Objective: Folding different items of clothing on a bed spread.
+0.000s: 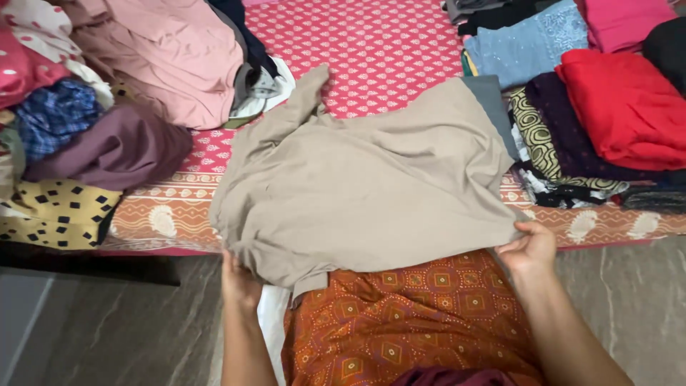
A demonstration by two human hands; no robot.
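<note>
A beige garment (364,186) lies spread over the near edge of a bed covered by a red patterned sheet (379,43). My left hand (239,282) grips its lower left corner from underneath. My right hand (530,246) pinches its lower right corner. The garment's near edge hangs over my lap, which is covered in orange patterned cloth (407,322). One sleeve (307,93) of the garment reaches toward the back of the bed.
A loose heap of clothes sits at the left: pink (171,57), maroon (121,146), blue checked (53,114), yellow with black squares (57,211). Folded stacks stand at the right, with a red one (629,107) and a light blue one (529,43). Grey floor (93,336) lies below.
</note>
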